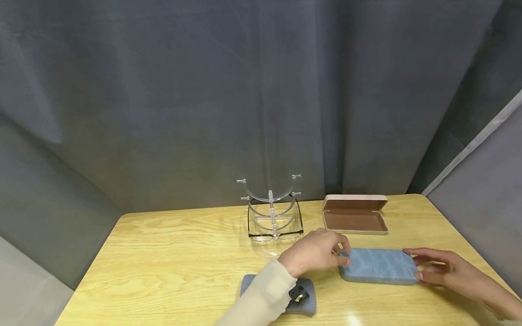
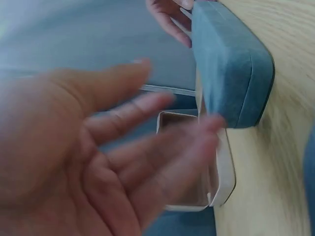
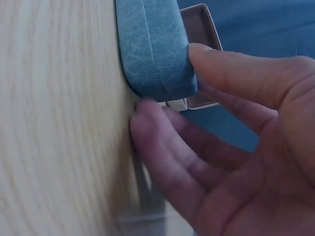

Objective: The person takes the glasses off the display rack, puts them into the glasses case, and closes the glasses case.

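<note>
A closed blue glasses case (image 1: 379,266) lies flat on the table at the right, its leathery surface also filling the top of the right wrist view. My left hand (image 1: 316,252) is at its left end, fingers loosely bent; in the left wrist view they look spread, with a gap between thumb and fingers. My right hand (image 1: 446,270) is at the case's other end. In the right wrist view its thumb (image 3: 231,69) touches the case edge, while the other fingertips, blurred, lie beside the lower corner.
Behind the blue case stands an open, pale glasses case (image 1: 355,215) with a brown lining. A clear display stand (image 1: 272,213) holds black-rimmed glasses (image 1: 261,236). Under my left sleeve lies a blue-grey curved object (image 1: 311,301) with a black item on it. Grey curtains (image 1: 204,113) surround the table.
</note>
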The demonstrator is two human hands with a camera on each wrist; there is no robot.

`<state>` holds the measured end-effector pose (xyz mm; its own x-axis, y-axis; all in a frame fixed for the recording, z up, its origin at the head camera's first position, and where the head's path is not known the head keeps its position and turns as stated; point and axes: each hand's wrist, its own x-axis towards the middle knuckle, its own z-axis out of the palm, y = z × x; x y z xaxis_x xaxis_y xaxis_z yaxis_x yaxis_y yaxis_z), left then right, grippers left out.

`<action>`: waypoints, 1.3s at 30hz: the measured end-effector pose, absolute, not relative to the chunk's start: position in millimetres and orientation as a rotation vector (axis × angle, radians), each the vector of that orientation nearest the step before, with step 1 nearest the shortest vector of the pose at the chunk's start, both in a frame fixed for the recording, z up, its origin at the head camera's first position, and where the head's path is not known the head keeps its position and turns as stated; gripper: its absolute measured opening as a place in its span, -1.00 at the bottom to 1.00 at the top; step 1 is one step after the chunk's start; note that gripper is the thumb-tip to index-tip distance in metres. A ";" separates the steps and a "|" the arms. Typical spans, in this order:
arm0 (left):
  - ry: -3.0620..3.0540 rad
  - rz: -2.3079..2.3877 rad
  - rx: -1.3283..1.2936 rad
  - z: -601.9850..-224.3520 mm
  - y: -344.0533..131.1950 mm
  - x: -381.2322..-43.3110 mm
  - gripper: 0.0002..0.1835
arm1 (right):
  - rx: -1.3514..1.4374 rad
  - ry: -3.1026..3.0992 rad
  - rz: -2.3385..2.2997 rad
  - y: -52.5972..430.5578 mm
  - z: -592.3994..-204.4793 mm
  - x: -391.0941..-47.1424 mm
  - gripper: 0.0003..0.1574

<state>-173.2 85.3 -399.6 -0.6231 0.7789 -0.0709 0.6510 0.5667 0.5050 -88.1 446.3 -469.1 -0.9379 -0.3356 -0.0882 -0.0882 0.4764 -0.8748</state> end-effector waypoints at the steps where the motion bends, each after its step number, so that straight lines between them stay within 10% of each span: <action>1: 2.493 0.681 1.234 -396.8 80.2 -172.2 -0.78 | -0.315 2.534 -1.399 444.2 -467.3 -86.6 -0.44; 9: 2.392 0.929 1.515 -376.9 15.4 -169.0 -0.80 | -0.157 3.097 -1.131 403.3 -446.0 -83.2 -0.67; 39: 2.838 0.998 0.947 -417.6 -125.1 -208.5 -0.82 | -0.814 3.047 -1.115 229.8 -427.6 -181.6 -0.70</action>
<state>-208.5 -125.1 -417.6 -0.8196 0.5364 0.2012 0.5443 0.6196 0.5655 -181.6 229.8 -427.6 -0.8620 -0.3714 0.3449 -0.5063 0.6626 -0.5519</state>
